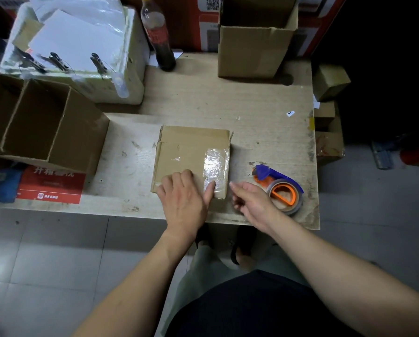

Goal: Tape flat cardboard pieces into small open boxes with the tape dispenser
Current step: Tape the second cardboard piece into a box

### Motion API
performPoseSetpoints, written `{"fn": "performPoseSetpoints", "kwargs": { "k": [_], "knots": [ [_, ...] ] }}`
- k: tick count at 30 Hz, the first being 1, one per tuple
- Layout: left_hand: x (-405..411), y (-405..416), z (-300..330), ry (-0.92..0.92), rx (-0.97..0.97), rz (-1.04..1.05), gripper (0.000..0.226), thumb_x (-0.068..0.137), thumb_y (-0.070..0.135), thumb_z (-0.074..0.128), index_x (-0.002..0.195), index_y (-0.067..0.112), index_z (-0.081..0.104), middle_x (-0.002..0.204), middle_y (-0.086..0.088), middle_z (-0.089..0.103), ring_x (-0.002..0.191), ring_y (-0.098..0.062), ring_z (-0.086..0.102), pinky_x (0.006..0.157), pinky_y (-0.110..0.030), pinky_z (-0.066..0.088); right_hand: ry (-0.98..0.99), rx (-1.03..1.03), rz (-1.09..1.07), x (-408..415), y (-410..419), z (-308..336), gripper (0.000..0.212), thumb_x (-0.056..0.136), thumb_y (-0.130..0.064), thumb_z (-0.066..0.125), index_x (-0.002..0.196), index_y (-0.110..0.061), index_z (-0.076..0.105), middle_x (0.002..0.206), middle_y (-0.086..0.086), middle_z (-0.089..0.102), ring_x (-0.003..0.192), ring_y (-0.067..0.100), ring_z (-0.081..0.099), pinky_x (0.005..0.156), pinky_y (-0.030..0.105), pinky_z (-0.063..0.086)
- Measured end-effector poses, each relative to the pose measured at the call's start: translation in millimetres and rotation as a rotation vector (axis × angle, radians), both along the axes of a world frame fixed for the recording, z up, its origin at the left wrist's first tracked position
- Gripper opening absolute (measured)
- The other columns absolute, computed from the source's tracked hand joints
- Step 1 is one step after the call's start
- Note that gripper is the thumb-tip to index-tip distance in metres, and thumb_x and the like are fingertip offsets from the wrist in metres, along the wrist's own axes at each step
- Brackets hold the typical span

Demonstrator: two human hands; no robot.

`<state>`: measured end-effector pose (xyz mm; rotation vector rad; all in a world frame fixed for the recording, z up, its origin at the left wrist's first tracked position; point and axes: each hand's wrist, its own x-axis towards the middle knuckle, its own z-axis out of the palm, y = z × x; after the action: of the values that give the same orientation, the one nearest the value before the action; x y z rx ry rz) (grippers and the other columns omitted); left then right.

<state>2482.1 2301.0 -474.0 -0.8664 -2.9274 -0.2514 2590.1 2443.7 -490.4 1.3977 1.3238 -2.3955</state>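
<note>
A small brown cardboard box [186, 152] lies on the wooden table [228, 105] with clear tape across its right part. My left hand [184, 195] rests flat on the box's near edge, thumb pressed on the tape. My right hand [249, 203] hovers just right of the box, fingers loosely curled and holding nothing. The blue and orange tape dispenser [280, 188] lies on the table right beside that hand.
An open divided cardboard box [40, 122] stands at the left, over a red printed sheet [51, 186]. A white foam box [82, 52] with clips, a dark bottle [158, 35] and a tall open carton [254, 42] line the back. Small boxes [330, 81] sit past the right edge.
</note>
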Motion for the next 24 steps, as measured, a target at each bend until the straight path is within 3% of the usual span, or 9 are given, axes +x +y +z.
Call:
{"fn": "performPoseSetpoints", "kwargs": {
  "k": [2,5,7,9,13,16,18,21,24],
  "knots": [
    [-2,-2,-3,0.005,0.007,0.0,0.058,0.091,0.066,0.061,0.101,0.009,0.058,0.089,-0.012,0.054,0.089,-0.033,0.045,0.078,-0.046,0.033,0.009,-0.161,-0.104,-6,-6,-2,0.028,0.09,-0.041,0.072,0.091,-0.016,0.06,0.07,-0.001,0.051,0.066,0.011,0.047,0.062,0.026,0.038],
    [-3,-2,-7,-0.015,0.003,0.0,0.057,0.093,0.066,0.055,0.102,0.009,0.056,0.091,-0.013,0.051,0.091,-0.033,0.044,0.08,-0.048,0.034,-0.023,-0.218,-0.204,-16,-21,-5,0.035,0.082,-0.052,0.073,0.084,-0.021,0.057,0.064,-0.004,0.044,0.06,0.011,0.042,0.058,0.026,0.032],
    [-2,-1,-10,-0.026,-0.012,-0.005,0.057,0.095,0.065,0.052,0.105,0.009,0.055,0.093,-0.013,0.051,0.093,-0.033,0.043,0.082,-0.048,0.032,-0.055,-0.254,-0.252,-21,-30,-6,0.034,0.087,-0.054,0.07,0.081,-0.023,0.058,0.06,-0.006,0.042,0.056,0.01,0.038,0.055,0.027,0.026],
    [-2,-2,-12,-0.023,-0.012,-0.019,0.058,0.095,0.063,0.051,0.109,0.007,0.056,0.095,-0.013,0.051,0.094,-0.033,0.042,0.081,-0.048,0.031,-0.121,-0.23,-0.263,-25,-35,-6,0.029,0.098,-0.05,0.062,0.091,-0.022,0.061,0.061,-0.006,0.043,0.054,0.009,0.035,0.051,0.026,0.022],
    [-4,-3,-13,-0.041,0.025,-0.024,0.055,0.096,0.06,0.054,0.111,0.007,0.055,0.097,-0.013,0.05,0.096,-0.034,0.043,0.081,-0.049,0.034,-0.289,-0.011,-0.145,-33,-38,-6,0.027,0.109,-0.04,0.042,0.118,-0.019,0.056,0.077,0.001,0.054,0.058,0.011,0.043,0.041,0.022,0.031],
    [-7,1,-10,-0.079,0.058,0.01,0.049,0.097,0.058,0.05,0.106,0.01,0.053,0.095,-0.012,0.052,0.095,-0.033,0.043,0.081,-0.049,0.035,-0.362,0.36,0.077,-27,-25,-3,0.035,0.107,-0.048,0.039,0.114,-0.018,0.057,0.098,0.005,0.062,0.079,0.016,0.056,0.062,0.028,0.043],
    [-9,6,-7,-0.103,0.057,0.049,0.056,0.095,0.068,0.046,0.099,0.013,0.053,0.093,-0.01,0.052,0.092,-0.032,0.043,0.079,-0.048,0.035,-0.261,0.588,0.151,-18,-14,5,0.043,0.104,-0.057,0.041,0.101,-0.018,0.058,0.091,0.0,0.062,0.085,0.015,0.056,0.072,0.034,0.043],
    [-12,8,-6,-0.067,0.019,0.044,0.063,0.093,0.076,0.044,0.094,0.014,0.054,0.089,-0.009,0.05,0.087,-0.031,0.045,0.073,-0.046,0.031,-0.134,0.636,0.408,-12,-15,13,0.051,0.099,-0.065,0.046,0.089,-0.015,0.053,0.079,0.0,0.058,0.074,0.015,0.053,0.069,0.036,0.044],
    [-17,6,-10,-0.046,0.087,0.014,0.033,0.101,0.046,0.049,0.095,0.015,0.058,0.086,-0.007,0.051,0.084,-0.032,0.047,0.068,-0.043,0.027,-0.082,0.641,0.508,-12,-17,13,0.051,0.101,-0.064,0.044,0.097,-0.015,0.057,0.091,0.006,0.066,0.086,0.023,0.061,0.08,0.039,0.051]
  ]
}}
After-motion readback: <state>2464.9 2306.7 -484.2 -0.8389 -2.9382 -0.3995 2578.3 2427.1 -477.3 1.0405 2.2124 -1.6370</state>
